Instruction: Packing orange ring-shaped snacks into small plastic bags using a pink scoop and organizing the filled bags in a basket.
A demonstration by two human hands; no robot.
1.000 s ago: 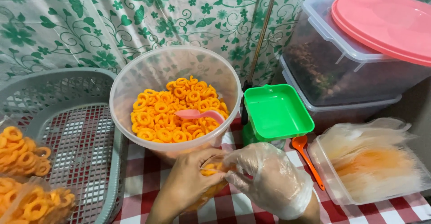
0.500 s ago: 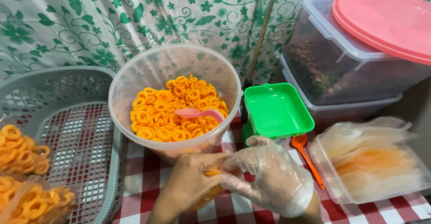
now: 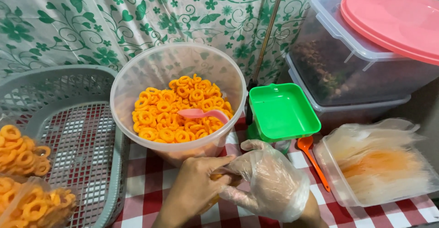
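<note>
From the head view, the small bag of orange rings [image 3: 218, 178] was mostly hidden between the hands, low on the checked worktop [image 3: 151, 182]. The bare left hand [image 3: 194, 191] and gloved right hand [image 3: 267, 187] each kept a closed grip on it. Behind stood the ring-filled tub [image 3: 178, 102], blocking the scale's [image 3: 281, 111] base.

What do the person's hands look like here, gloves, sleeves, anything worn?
The left hand is bare: no glove, ring or sleeve in view. The right hand wears a loose, clear disposable plastic glove, crinkled and baggy around the fingers, ending near the wrist. No sleeve, watch or jewellery shows on either forearm.
</note>
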